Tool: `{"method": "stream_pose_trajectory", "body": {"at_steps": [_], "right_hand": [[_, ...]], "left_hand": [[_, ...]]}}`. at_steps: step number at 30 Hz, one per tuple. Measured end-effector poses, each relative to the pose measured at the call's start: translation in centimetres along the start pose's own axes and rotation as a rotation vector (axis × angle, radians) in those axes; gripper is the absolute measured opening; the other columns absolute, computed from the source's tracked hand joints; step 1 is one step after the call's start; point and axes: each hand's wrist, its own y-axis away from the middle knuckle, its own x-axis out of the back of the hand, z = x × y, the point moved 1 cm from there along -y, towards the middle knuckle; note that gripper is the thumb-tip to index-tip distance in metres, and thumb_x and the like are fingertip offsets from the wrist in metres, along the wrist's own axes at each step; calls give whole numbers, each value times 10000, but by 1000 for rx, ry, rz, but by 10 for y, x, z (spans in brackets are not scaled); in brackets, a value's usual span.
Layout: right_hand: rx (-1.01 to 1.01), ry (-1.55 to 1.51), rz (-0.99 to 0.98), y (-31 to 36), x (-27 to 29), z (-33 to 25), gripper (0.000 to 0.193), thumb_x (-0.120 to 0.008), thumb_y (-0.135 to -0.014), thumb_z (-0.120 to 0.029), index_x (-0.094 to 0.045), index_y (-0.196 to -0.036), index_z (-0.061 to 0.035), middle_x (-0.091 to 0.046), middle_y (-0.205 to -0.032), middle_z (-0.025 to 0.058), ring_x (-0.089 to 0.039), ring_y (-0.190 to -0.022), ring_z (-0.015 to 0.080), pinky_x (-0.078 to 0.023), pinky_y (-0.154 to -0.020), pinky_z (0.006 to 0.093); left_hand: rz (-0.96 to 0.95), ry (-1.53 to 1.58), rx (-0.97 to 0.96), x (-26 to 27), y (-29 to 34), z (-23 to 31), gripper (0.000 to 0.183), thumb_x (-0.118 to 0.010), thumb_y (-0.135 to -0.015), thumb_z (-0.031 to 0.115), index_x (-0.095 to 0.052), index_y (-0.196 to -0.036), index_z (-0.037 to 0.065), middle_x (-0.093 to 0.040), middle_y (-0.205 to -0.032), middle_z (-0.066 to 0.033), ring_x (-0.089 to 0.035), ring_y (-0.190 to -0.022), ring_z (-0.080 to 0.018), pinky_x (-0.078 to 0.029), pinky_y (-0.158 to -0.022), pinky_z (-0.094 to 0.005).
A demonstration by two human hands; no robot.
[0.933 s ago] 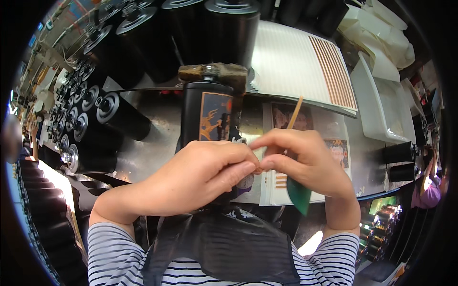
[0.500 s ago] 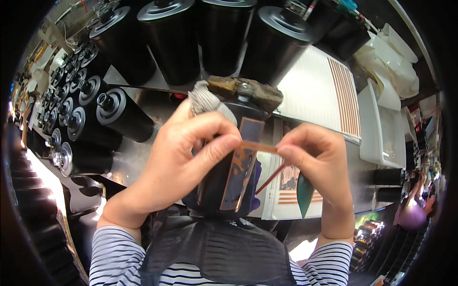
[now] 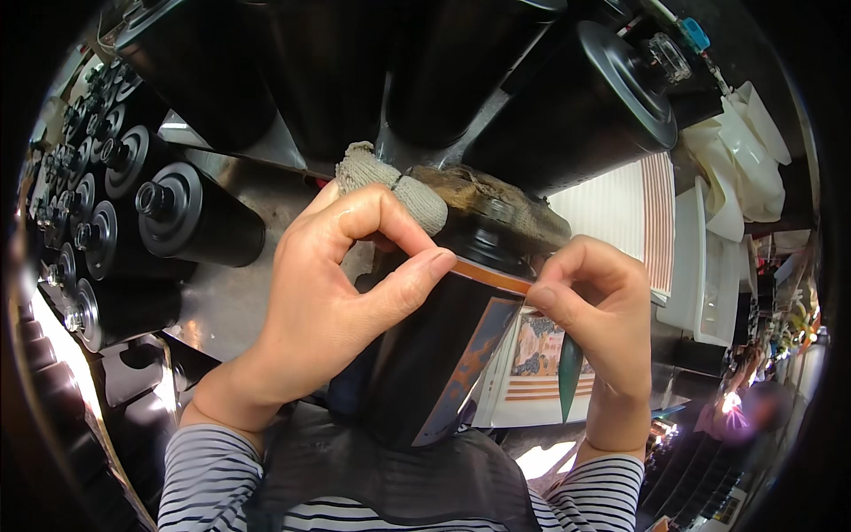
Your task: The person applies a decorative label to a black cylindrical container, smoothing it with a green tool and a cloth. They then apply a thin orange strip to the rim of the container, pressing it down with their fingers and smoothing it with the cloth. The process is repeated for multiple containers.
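Observation:
A narrow orange-brown strip [image 3: 487,277] stretches between both hands, across the shoulder of a black bottle [image 3: 399,363]. My left hand [image 3: 328,284] pinches its left end between thumb and forefinger. At the other end, the fingertips of my right hand [image 3: 603,310] pinch it too. Below the right palm hangs a green leaf-shaped blade [image 3: 570,377]; how it is held is hidden. The bottle leans toward me, with a grey-and-copper panel [image 3: 470,372] on its side. Its neck end is against a worn brown block [image 3: 523,208], where a grey knitted cloth [image 3: 390,186] also lies.
Large black bottles [image 3: 558,106] stand close along the far side. More black bottles [image 3: 199,217] crowd the left. Striped printed sheets [image 3: 620,208] and a picture sheet [image 3: 541,355] lie right of the bottle, near a white bin [image 3: 705,293]. Another person [image 3: 731,421] is at far right.
The strip has moved from over the grey panel to the bottle's shoulder, near its neck. The bottle appears more tilted, and the view has shifted. Both hands keep their pinch.

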Motion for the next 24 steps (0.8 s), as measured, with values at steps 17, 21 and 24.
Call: {"method": "stream_pose_trajectory", "body": {"at_steps": [17, 21, 24], "right_hand": [[-30, 89, 2, -4, -1, -6, 161, -751, -764, -80, -607, -717, -27, -578, -672, -29, -464, -589, 5, -354, -532, 143], [-46, 120, 17, -4, -2, -9, 178, -756, -753, -79, -593, -702, -32, -571, -658, -29, -461, -580, 6, -351, -524, 144], [-56, 119, 26, -4, -3, -10, 188, -753, -752, -72, -579, -695, -30, -565, -642, -26, -465, -561, 7, -351, -511, 144]], "left_hand": [[-46, 133, 15, -1, 0, -4, 128, -691, -795, 107, -597, -852, 42, -571, -841, -19, -525, -834, -105, -417, -793, -243], [40, 517, 106, -11, -1, -1, 265, -637, -855, 114, -557, -1092, 27, -556, -1019, -40, -532, -974, -113, -422, -895, -260], [-77, 578, 155, -14, 2, -11, 343, -641, -871, 132, -521, -1175, 27, -543, -1106, -46, -522, -1032, -111, -422, -918, -260]]}}
